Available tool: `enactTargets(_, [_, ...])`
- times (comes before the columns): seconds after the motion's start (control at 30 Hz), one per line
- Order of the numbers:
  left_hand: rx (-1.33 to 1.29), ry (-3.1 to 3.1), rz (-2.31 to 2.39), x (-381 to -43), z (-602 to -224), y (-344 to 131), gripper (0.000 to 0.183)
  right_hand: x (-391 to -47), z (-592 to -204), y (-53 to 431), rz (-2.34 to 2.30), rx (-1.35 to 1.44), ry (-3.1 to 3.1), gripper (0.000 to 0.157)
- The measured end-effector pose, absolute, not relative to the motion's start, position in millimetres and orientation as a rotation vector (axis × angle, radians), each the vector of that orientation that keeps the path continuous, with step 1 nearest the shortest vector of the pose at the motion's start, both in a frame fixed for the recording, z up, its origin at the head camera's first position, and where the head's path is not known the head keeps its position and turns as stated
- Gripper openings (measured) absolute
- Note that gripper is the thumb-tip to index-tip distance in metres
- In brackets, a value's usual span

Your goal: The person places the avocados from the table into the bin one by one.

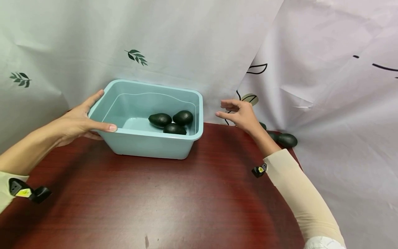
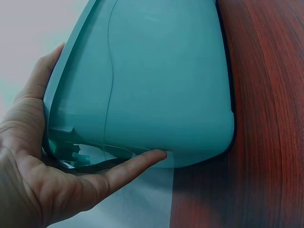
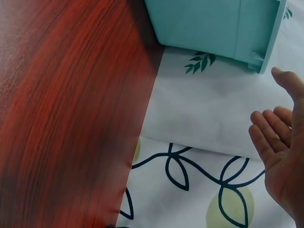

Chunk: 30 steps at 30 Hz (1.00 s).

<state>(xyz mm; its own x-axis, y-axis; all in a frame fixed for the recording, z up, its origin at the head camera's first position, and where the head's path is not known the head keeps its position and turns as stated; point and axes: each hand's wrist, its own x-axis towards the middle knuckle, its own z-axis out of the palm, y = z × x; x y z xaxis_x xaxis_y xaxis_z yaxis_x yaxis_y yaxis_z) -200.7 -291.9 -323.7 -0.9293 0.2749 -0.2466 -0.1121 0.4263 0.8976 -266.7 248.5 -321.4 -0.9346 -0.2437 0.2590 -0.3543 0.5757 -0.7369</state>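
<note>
A light blue plastic tub (image 1: 149, 143) stands on the table against the cloth backdrop. Three dark green avocados lie together inside at its right end, among them one avocado (image 1: 160, 120) on the left and another avocado (image 1: 183, 118) on the right. My left hand (image 1: 76, 121) grips the tub's left end, thumb along the front rim and index finger at the back left corner. In the left wrist view, the thumb (image 2: 135, 168) stretches along the tub's edge. To the right of the tub, my right hand (image 1: 240, 114) is apart from it, fingers loosely bent, holding nothing.
More avocados (image 1: 286, 140) lie at the table's right back edge, partly hidden behind my right forearm. A dark red wooden table (image 1: 161, 200) extends in front of the tub. White printed cloth (image 1: 186, 41) hangs behind and to the right.
</note>
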Motion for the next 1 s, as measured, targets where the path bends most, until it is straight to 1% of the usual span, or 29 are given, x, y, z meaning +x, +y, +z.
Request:
enactTargets(0.53, [0.147,2.326,1.517,-200,-323,-291,0.135,-261,-327,269,1.276,0.425,-2.694,0.062])
enactTargets(0.83, [0.146,2.328,1.512,-200,-324,-292,0.135,-260,-332,283,1.253,0.400,-2.682,0.058])
enactTargets(1.0, [0.146,2.331,1.511,-200,-324,-291,0.134,-258,-332,291,1.239,0.388,-2.686,0.060])
